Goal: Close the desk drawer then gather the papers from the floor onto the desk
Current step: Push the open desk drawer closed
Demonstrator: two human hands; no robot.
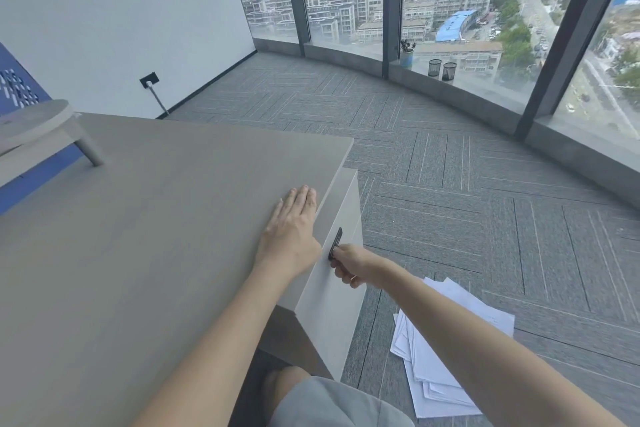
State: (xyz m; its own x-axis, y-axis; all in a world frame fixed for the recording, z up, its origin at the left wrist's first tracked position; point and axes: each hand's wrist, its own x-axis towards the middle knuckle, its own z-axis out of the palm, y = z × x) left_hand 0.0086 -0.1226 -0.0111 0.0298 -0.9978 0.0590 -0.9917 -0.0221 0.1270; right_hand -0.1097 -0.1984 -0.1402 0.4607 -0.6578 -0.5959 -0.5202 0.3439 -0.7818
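The grey desk fills the left half of the view. Its light drawer front hangs under the right edge, with a dark lock panel on it. My left hand lies flat and open on the desktop near that edge. My right hand presses with curled fingers against the drawer front just below the lock panel; I cannot tell whether the drawer sits flush. A loose pile of white papers lies on the carpet to the right of the desk, partly hidden by my right forearm.
A small grey riser shelf stands on the desk's far left. Grey carpet runs to a curved window wall. Two mesh pen cups and a potted plant sit on the sill. My knee is below the desk edge.
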